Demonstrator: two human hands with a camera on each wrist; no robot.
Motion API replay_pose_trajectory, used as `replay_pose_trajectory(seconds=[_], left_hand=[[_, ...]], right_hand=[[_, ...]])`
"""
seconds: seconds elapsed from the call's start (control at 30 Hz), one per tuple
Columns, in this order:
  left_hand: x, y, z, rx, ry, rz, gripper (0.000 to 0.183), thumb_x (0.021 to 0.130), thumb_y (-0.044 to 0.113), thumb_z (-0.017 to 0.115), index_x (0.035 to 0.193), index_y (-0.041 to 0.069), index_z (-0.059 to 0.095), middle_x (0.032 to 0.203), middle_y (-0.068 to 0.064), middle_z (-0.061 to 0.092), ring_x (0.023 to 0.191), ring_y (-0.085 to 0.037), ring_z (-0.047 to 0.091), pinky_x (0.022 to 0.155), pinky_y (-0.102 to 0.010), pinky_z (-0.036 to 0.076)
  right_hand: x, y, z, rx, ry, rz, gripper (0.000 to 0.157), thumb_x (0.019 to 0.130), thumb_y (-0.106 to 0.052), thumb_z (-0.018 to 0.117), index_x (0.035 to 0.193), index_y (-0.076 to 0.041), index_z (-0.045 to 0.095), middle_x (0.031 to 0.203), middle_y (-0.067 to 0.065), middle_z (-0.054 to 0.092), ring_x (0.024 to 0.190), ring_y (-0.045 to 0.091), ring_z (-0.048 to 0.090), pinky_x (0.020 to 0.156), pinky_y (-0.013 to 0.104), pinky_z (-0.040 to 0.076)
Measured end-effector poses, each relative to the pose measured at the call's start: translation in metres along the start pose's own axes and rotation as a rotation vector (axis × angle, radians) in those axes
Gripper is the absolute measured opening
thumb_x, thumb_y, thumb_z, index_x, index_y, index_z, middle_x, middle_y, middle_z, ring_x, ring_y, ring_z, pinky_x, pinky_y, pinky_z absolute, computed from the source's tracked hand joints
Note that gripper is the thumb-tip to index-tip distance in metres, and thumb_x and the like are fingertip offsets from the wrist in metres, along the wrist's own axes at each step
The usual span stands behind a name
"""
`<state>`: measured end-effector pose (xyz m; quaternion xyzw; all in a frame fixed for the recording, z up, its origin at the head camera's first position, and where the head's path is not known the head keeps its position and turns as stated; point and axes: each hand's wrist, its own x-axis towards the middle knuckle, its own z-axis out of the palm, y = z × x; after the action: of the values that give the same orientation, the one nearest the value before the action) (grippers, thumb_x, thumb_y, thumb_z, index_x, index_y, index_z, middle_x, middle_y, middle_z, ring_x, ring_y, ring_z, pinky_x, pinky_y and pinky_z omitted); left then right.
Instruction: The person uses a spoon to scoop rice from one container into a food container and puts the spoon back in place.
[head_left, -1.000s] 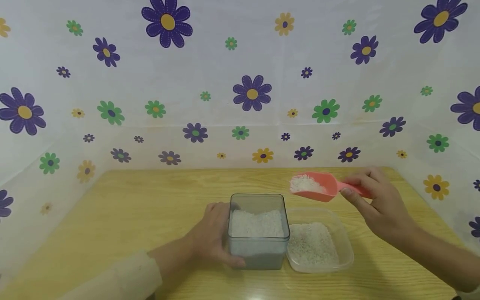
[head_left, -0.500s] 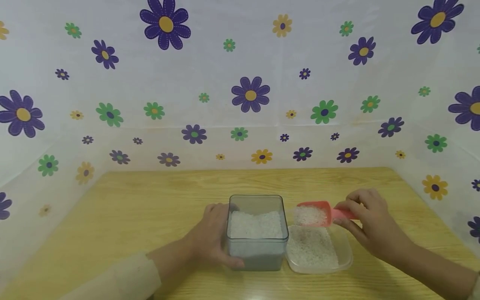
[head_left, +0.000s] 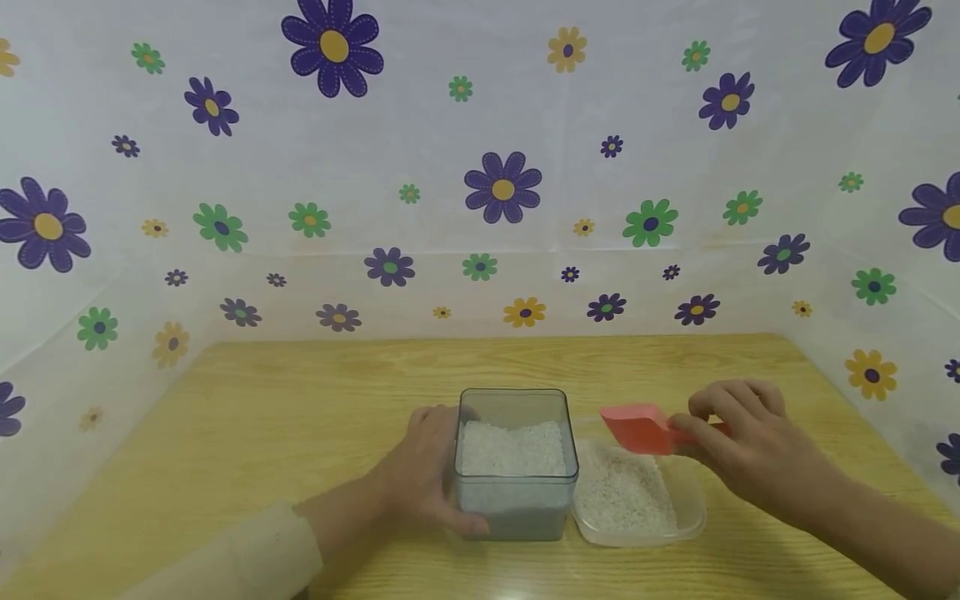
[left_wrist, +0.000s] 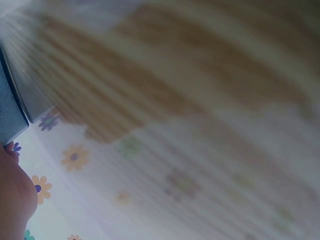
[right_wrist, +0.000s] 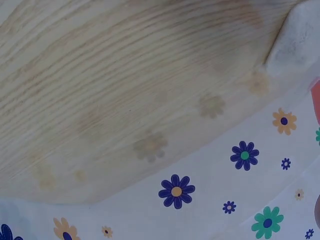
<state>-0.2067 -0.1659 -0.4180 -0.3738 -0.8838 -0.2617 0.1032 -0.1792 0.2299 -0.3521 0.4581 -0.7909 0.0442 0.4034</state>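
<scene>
My left hand [head_left: 423,475] grips the left side of a square grey see-through container [head_left: 513,508], its thumb across the front. White rice [head_left: 513,450] fills much of it. In the left wrist view a corner of the container [left_wrist: 10,107] and part of the hand [left_wrist: 17,197] show at the left edge. My right hand [head_left: 750,433] holds a pink scoop [head_left: 641,429] by its handle. The scoop is turned over, its underside showing, above the back of a low clear plastic tub [head_left: 690,508]. Whitish rice [head_left: 626,496] lies in that tub. A sliver of scoop [right_wrist: 316,100] shows in the right wrist view.
The tub stands right beside the grey container on a wood-grain table [head_left: 315,400]. A white sheet with printed flowers [head_left: 420,150] rises behind the table and along both sides.
My right hand has lowered the scoop of rice from above and behind the tub to just over it, then turned it over. The left hand and the grey container stay in place.
</scene>
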Motion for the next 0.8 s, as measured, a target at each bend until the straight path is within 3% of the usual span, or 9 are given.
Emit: replay_pose_trajectory(seconds=[0.13,0.27,0.53,0.8], left_hand=[[0.000,0.001,0.000,0.008,-0.001,-0.001,0.112,0.060,0.085,0.070,0.137,0.010,0.039,0.124,0.003,0.051,0.112,-0.010,0.046,0.101,-0.040,0.025],[0.000,0.001,0.000,0.014,0.002,0.004,0.111,0.060,0.083,0.072,0.137,0.010,0.039,0.123,0.003,0.051,0.111,-0.010,0.046,0.101,-0.040,0.026],[0.000,0.001,-0.001,-0.015,-0.014,-0.013,0.113,0.060,0.085,0.071,0.139,0.012,0.037,0.127,0.002,0.050,0.115,-0.012,0.045,0.103,-0.041,0.024],[0.000,0.002,-0.002,-0.012,-0.020,-0.012,0.114,0.061,0.086,0.069,0.139,0.009,0.038,0.127,0.002,0.050,0.116,-0.012,0.045,0.103,-0.042,0.024]], right_hand=[[0.005,0.001,-0.004,-0.021,0.053,-0.038,0.047,0.107,-0.042,0.037,0.092,-0.012,0.069,0.086,0.005,0.052,0.084,0.027,0.047,0.076,0.043,0.026],[0.014,0.002,-0.007,-0.020,0.139,-0.014,0.046,0.106,-0.042,0.042,0.087,-0.010,0.068,0.084,0.006,0.052,0.082,0.029,0.045,0.073,0.045,0.022],[0.025,0.004,-0.013,0.000,0.164,0.125,0.055,0.104,-0.049,0.044,0.086,-0.004,0.070,0.084,0.011,0.053,0.085,0.037,0.044,0.074,0.053,0.021],[0.039,-0.009,-0.011,0.075,0.121,0.321,0.062,0.101,-0.058,0.042,0.089,-0.004,0.071,0.090,0.012,0.057,0.096,0.036,0.047,0.088,0.060,0.025]])
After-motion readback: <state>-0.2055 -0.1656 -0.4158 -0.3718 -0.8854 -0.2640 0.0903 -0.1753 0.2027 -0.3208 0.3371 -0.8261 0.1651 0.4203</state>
